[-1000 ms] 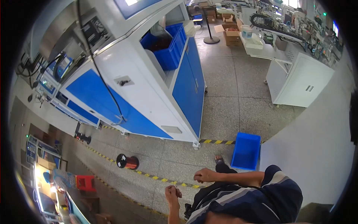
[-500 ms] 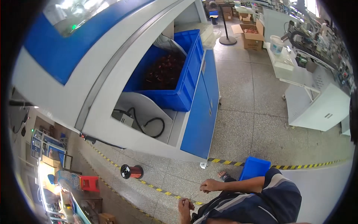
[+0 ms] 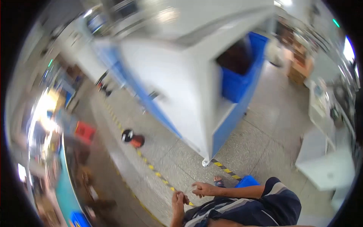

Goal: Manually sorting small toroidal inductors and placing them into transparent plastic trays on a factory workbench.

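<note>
Plainly two bare hands are in view, close together but apart, above the floor: the left hand [image 3: 179,199] has its fingers curled inward, and the right hand [image 3: 202,189], slightly higher and to its right, has its fingers bent toward the thumb. Whether either pinches something thin cannot be told at this size and blur. One foot [image 3: 217,178] shows beyond the right hand. Two blue containers can be counted on the machine side: a floor bin [image 3: 247,181], just beyond the right forearm and partly hidden by it, and a crate [image 3: 236,85] with dark contents inside the opening of one white-and-blue machine [image 3: 166,75]. One spool [image 3: 137,141] of reddish-brown winding lies on the floor, left of the machine, touching or just beside a yellow-and-black tape line [image 3: 145,160]; the pale labels on its black end are too blurred to read. Farther out stand one red stool [image 3: 85,131], one long green-topped table [image 3: 66,181] at left, and a cardboard box [image 3: 298,70] at upper right, any print on it smeared.
</note>
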`<action>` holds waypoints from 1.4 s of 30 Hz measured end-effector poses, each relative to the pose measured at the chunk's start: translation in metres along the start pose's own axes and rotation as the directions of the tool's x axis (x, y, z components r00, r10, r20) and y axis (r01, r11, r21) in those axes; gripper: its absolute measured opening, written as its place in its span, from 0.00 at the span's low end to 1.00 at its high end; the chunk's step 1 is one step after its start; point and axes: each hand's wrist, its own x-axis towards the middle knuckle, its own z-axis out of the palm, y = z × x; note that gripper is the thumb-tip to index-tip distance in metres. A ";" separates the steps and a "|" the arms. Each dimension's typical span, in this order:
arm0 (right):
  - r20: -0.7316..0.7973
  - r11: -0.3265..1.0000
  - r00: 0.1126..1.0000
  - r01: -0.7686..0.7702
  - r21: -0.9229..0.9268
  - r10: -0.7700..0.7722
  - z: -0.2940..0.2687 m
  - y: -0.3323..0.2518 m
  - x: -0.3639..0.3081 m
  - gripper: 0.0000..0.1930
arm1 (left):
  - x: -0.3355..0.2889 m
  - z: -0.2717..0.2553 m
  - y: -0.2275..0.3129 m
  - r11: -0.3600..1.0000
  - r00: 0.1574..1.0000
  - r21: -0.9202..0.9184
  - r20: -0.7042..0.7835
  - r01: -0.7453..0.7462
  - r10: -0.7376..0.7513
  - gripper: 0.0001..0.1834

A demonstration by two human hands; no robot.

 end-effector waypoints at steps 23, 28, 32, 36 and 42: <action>0.798 0.936 0.510 -0.042 -0.349 0.320 0.536 -0.011 0.033 0.13 | -0.324 -0.302 -0.182 0.529 0.520 -0.449 -0.854 -0.720 -0.017 0.09; 0.890 0.901 0.228 0.094 -0.423 0.394 0.639 0.017 0.031 0.14 | -0.365 -0.339 -0.208 0.506 0.202 -0.273 -0.960 -0.818 -0.192 0.07; 0.871 0.870 0.020 0.038 -0.492 0.491 0.695 0.040 0.007 0.13 | -0.410 -0.337 -0.215 0.464 0.030 -0.165 -0.958 -0.870 -0.286 0.07; 0.684 0.672 -0.166 -0.129 -0.729 0.710 0.764 0.057 -0.035 0.14 | -0.446 -0.339 -0.227 0.388 -0.170 -0.011 -0.887 -0.922 -0.430 0.07; 0.657 0.745 -0.353 0.365 -0.559 0.666 0.846 0.105 -0.114 0.12 | -0.525 -0.325 -0.285 0.234 -0.244 0.137 -0.817 -0.962 -0.522 0.08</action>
